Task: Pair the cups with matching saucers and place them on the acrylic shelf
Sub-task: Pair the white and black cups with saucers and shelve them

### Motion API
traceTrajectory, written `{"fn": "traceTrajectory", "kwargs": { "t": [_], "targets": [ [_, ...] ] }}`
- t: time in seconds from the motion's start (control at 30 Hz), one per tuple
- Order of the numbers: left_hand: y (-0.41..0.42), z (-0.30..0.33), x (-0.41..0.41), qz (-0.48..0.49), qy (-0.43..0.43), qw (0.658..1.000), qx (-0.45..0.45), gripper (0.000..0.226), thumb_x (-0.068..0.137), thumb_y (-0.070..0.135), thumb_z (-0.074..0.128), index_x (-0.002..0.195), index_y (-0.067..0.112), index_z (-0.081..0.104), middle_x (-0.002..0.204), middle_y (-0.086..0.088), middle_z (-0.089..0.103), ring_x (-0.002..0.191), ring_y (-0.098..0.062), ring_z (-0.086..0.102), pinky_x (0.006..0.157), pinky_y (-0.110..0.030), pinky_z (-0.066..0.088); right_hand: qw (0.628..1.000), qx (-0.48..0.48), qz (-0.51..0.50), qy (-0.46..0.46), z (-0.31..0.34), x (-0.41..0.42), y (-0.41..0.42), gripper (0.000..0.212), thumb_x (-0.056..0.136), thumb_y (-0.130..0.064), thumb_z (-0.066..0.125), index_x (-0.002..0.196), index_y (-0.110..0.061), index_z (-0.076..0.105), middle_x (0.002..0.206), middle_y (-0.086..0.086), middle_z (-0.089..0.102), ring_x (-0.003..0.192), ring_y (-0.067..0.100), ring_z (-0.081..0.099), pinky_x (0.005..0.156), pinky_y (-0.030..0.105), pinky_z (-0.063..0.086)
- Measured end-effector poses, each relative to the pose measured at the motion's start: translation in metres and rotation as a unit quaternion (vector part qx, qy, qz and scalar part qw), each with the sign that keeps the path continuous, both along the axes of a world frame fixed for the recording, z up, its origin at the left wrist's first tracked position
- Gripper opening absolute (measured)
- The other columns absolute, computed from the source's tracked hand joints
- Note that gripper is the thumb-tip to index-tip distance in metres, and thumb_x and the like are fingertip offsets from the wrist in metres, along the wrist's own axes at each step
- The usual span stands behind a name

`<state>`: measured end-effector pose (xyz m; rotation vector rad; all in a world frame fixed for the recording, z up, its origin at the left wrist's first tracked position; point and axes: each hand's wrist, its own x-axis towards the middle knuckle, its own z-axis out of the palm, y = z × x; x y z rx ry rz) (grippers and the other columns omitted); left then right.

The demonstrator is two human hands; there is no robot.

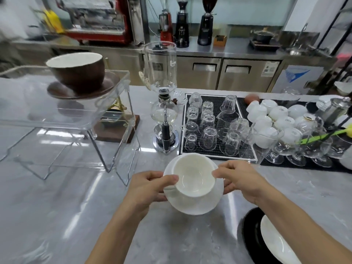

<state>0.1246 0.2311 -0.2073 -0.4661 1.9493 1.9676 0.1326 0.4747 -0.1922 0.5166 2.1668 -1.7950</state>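
Two hands hold one white cup (193,175) that sits on one white saucer (196,201), up in the air over the table. The left hand (147,184) curls around the left edge of the saucer, with the thumb on the cup's rim. The right hand (241,178) curls around the right edge, with its thumb on the rim too.

One brown cup (77,70) sits on one brown saucer (82,90) on top of the clear acrylic shelf (114,119), at the far left. The shelf has see-through legs and stands on the table.

Near the right arm, at the bottom edge, one white plate (276,242) lies on one black plate (251,233).

In the middle stands one tall glass coffee maker (163,103). Next to it is a black mat (219,130) with about fifteen clear glasses turned upside down. Farther right is a pile of white cups (274,119), about a dozen, also upside down, and four stemmed glasses (297,149) in front.

The table (66,216) is shiny gray stone with light marks. Behind it runs a long steel counter (238,52) with doors. On it stand three coffee grinders (182,25), one red and two black, and one red coffee machine (99,20). The left side looks blurry.
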Motion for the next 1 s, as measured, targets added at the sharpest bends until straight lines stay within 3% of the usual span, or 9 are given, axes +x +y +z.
{"fn": "traceTrajectory", "kwargs": {
  "t": [0.13,0.3,0.47,0.57,0.7,0.83,1.0],
  "targets": [
    [-0.02,0.004,0.014,0.016,0.012,1.0,0.004,0.027,0.071,0.005,0.085,0.092,-0.004,0.072,0.063,-0.004,0.074,0.054,-0.014,0.072,0.048,-0.026,0.056,1.0,0.002,0.025,0.016,0.005,0.005,-0.019,0.047,0.06,-0.015,0.08,0.097,0.007,0.063,0.07,0.007,0.063,0.046,0.014,0.058,0.051,0.033,0.051],
    [-0.05,0.007,0.035,0.043,0.012,0.999,0.01,0.034,0.067,0.006,0.088,0.096,-0.003,0.073,0.076,-0.014,0.078,0.065,-0.023,0.075,0.054,-0.031,0.059,0.998,0.001,0.059,0.017,0.007,0.01,-0.046,0.062,0.049,-0.025,0.079,0.099,0.008,0.062,0.067,0.006,0.064,0.049,0.016,0.06,0.057,0.039,0.052],
    [-0.081,0.007,0.055,0.072,0.011,0.997,0.005,0.059,0.043,0.023,0.092,0.095,0.002,0.074,0.083,-0.016,0.078,0.074,-0.028,0.077,0.059,-0.036,0.061,0.995,-0.005,0.103,0.004,0.009,0.015,-0.077,0.056,0.05,-0.023,0.079,0.096,0.005,0.063,0.067,0.007,0.066,0.05,0.015,0.063,0.057,0.039,0.054],
    [-0.097,0.009,0.067,0.087,0.012,0.996,0.003,0.053,0.048,0.021,0.088,0.094,0.001,0.074,0.078,-0.012,0.079,0.071,-0.025,0.077,0.057,-0.033,0.06,0.993,-0.013,0.118,-0.003,0.007,0.018,-0.095,0.052,0.056,-0.02,0.076,0.098,0.006,0.062,0.065,0.005,0.065,0.048,0.013,0.062,0.05,0.033,0.055],
    [-0.119,0.009,0.081,0.102,0.001,0.995,-0.006,0.045,0.054,0.016,0.092,0.093,0.001,0.075,0.075,-0.01,0.078,0.069,-0.022,0.077,0.057,-0.034,0.06,0.989,-0.011,0.147,-0.01,0.002,0.021,-0.118,0.065,0.048,-0.028,0.08,0.1,0.008,0.064,0.071,0.012,0.064,0.052,0.016,0.063,0.053,0.034,0.055],
    [-0.149,0.01,0.094,0.134,-0.007,0.991,-0.012,0.05,0.048,0.02,0.088,0.092,0.0,0.075,0.078,-0.015,0.078,0.072,-0.024,0.077,0.059,-0.037,0.062,0.986,-0.014,0.168,-0.012,-0.003,0.023,-0.15,0.074,0.042,-0.035,0.079,0.102,0.006,0.063,0.082,0.019,0.064,0.058,0.021,0.064,0.056,0.036,0.057],
    [-0.186,0.012,0.106,0.159,-0.003,0.987,-0.019,0.051,0.049,0.02,0.088,0.095,0.001,0.075,0.085,-0.017,0.078,0.079,-0.028,0.077,0.064,-0.042,0.063,0.982,-0.014,0.19,-0.01,-0.001,0.023,-0.191,0.076,0.039,-0.036,0.077,0.102,0.005,0.063,0.081,0.018,0.059,0.056,0.018,0.061,0.053,0.033,0.056]
  ]
}}
